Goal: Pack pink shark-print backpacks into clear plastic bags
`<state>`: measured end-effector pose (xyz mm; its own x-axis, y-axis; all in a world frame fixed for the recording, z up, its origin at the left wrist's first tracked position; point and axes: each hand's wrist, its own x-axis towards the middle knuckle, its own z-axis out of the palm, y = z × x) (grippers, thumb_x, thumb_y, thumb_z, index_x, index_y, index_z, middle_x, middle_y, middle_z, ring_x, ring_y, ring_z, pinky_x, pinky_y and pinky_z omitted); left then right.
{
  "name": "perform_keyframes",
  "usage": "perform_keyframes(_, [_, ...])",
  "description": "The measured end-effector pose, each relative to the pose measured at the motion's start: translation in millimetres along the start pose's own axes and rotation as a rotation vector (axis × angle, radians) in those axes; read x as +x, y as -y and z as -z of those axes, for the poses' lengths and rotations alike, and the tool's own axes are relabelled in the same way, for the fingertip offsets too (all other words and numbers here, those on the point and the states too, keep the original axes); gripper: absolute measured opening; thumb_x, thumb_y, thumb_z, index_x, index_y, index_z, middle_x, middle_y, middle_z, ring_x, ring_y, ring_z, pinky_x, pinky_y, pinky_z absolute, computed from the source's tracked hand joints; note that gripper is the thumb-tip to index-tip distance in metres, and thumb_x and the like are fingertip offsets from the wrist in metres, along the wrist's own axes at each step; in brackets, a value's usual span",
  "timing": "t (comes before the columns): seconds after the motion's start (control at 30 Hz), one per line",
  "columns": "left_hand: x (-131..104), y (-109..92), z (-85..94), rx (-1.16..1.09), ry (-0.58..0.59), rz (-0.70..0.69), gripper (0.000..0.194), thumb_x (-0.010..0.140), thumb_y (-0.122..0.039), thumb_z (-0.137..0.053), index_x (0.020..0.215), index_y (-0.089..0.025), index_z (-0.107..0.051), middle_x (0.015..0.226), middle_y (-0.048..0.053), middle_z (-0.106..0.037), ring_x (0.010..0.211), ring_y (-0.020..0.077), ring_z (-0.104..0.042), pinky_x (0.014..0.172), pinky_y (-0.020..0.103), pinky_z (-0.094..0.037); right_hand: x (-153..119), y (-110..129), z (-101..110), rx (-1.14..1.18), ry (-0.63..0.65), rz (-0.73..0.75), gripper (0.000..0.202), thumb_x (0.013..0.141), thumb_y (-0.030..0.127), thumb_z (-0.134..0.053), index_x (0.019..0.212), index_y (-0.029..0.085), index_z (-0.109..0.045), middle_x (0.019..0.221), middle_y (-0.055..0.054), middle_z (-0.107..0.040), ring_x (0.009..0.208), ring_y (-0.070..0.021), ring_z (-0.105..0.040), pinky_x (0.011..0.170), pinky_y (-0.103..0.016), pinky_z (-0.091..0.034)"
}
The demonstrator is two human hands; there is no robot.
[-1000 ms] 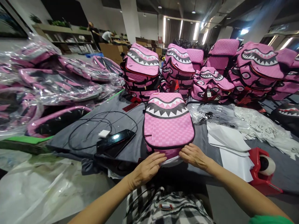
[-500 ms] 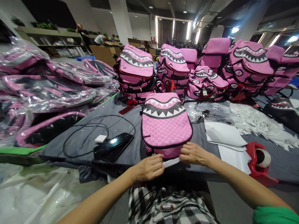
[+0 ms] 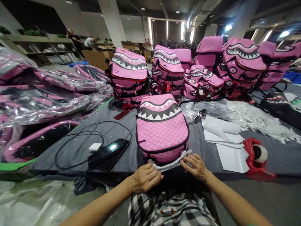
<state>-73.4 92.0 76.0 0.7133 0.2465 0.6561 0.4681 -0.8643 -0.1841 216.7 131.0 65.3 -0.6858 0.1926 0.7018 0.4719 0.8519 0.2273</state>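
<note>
A pink checkered backpack (image 3: pixel 163 131) with a black-and-white shark-tooth pattern lies at the table's front edge, its bottom toward me. A thin, crumpled white strip (image 3: pixel 169 165), paper or plastic, runs along that bottom edge. My left hand (image 3: pixel 145 177) is closed on the strip's left end, fingers curled. At the other side my right hand (image 3: pixel 194 166) pinches the strip between thumb and fingers, and a loose end pokes up beyond it. Both hands are just in front of the backpack. What lies under the strip is hidden.
Left of the backpack lie a phone (image 3: pixel 113 148), a white charger (image 3: pixel 95 147) and a black cable. White papers (image 3: pixel 222 131) and a red tape dispenser (image 3: pixel 257 160) lie to the right. Stacked backpacks (image 3: pixel 129 69) line the back; plastic-wrapped ones (image 3: pixel 47 100) fill the left. Two people stand far off.
The strip is bunched narrower, and its right end now sticks up past my right hand. My right hand's fingers have loosened and spread a little. The view has shifted slightly right.
</note>
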Motion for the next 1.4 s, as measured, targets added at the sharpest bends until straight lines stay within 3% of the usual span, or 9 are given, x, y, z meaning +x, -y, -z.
perform_keyframes(0.07, [19, -5, -11.3, -0.005, 0.050, 0.113, 0.014, 0.096, -0.012, -0.051, 0.105, -0.016, -0.060, 0.078, 0.003, -0.067, 0.069, 0.0151, -0.063, 0.071, 0.030, -0.052, -10, 15, -2, -0.006, -0.020, -0.127, 0.029, 0.097, 0.006, -0.047, 0.116, 0.016, -0.066, 0.100, -0.009, -0.072, 0.096, -0.0178, -0.063, 0.088, -0.033, -0.045])
perform_keyframes(0.2, [55, -12, -30.2, -0.223, 0.567, 0.561, 0.028, 0.104, -0.026, -0.037, 0.099, -0.016, -0.063, 0.088, 0.007, -0.071, 0.079, 0.0195, -0.069, 0.068, 0.028, -0.050, -19, 43, -7, 0.168, -0.144, -0.441, 0.027, 0.097, 0.012, -0.050, 0.120, 0.020, -0.063, 0.106, -0.009, -0.070, 0.099, -0.0184, -0.066, 0.084, -0.031, -0.051])
perform_keyframes(0.3, [69, -13, -29.7, -0.420, 0.811, 0.771, 0.036, 0.105, -0.035, -0.034, 0.093, -0.017, -0.063, 0.077, 0.005, -0.069, 0.073, 0.0192, -0.068, 0.062, 0.026, -0.043, -12, 49, -13, 0.448, -0.191, -0.891, 0.012, 0.095, 0.027, -0.057, 0.104, 0.021, -0.063, 0.090, -0.005, -0.068, 0.077, -0.0164, -0.065, 0.067, -0.027, -0.053])
perform_keyframes(0.4, [76, -14, -22.7, -0.439, 0.853, 0.830, 0.033, 0.103, -0.034, -0.040, 0.091, -0.017, -0.065, 0.074, 0.005, -0.069, 0.072, 0.0197, -0.067, 0.062, 0.026, -0.039, 8, 40, -21, 0.626, -0.159, -1.174, 0.025, 0.087, 0.043, -0.066, 0.080, 0.021, -0.057, 0.067, 0.002, -0.057, 0.057, -0.0131, -0.054, 0.054, -0.024, -0.046])
perform_keyframes(0.53, [79, -18, -19.5, -0.399, 0.873, 0.884, 0.025, 0.101, -0.030, -0.046, 0.091, -0.017, -0.066, 0.070, 0.005, -0.070, 0.070, 0.0207, -0.068, 0.061, 0.026, -0.036, 30, 29, -31, 0.681, -0.267, -1.262, 0.032, 0.085, 0.048, -0.064, 0.072, 0.021, -0.053, 0.066, 0.003, -0.050, 0.060, -0.0128, -0.049, 0.058, -0.025, -0.045])
perform_keyframes(0.77, [76, -18, -26.4, -0.443, 0.826, 0.947, 0.024, 0.098, -0.035, -0.053, 0.088, -0.020, -0.067, 0.072, 0.003, -0.072, 0.063, 0.0168, -0.067, 0.056, 0.023, -0.033, 8, 47, -36, 0.992, -0.498, -1.627, 0.046, 0.071, 0.063, -0.073, 0.079, 0.020, -0.060, 0.065, 0.004, -0.051, 0.052, -0.0116, -0.047, 0.040, -0.022, -0.042])
perform_keyframes(1.03, [75, -24, -32.7, -0.210, 0.846, 0.930, 0.022, 0.096, -0.038, -0.057, 0.098, -0.021, -0.070, 0.075, 0.006, -0.074, 0.072, 0.0212, -0.070, 0.057, 0.025, -0.030, 25, 33, -58, 1.054, -0.569, -1.607, 0.045, 0.070, 0.061, -0.072, 0.084, 0.021, -0.054, 0.063, 0.005, -0.052, 0.049, -0.0103, -0.046, 0.042, -0.022, -0.041])
perform_keyframes(1.2, [69, -23, -33.9, -0.231, 0.801, 0.935, 0.019, 0.095, -0.037, -0.059, 0.093, -0.023, -0.070, 0.073, 0.004, -0.073, 0.069, 0.0193, -0.069, 0.057, 0.025, -0.029, 11, 40, -74, 1.102, -0.458, -1.590, 0.043, 0.083, 0.064, -0.056, 0.091, 0.023, -0.047, 0.062, 0.006, -0.050, 0.044, -0.0099, -0.044, 0.040, -0.021, -0.040])
perform_keyframes(1.4, [59, -23, -42.6, -0.182, 0.697, 0.918, 0.018, 0.091, -0.039, -0.063, 0.085, -0.023, -0.068, 0.065, 0.001, -0.069, 0.064, 0.0167, -0.067, 0.056, 0.023, -0.032, -2, 14, -47, 0.803, -0.335, -1.413, 0.030, 0.084, 0.048, -0.063, 0.095, 0.021, -0.055, 0.073, 0.001, -0.058, 0.061, -0.0156, -0.055, 0.054, -0.027, -0.049])
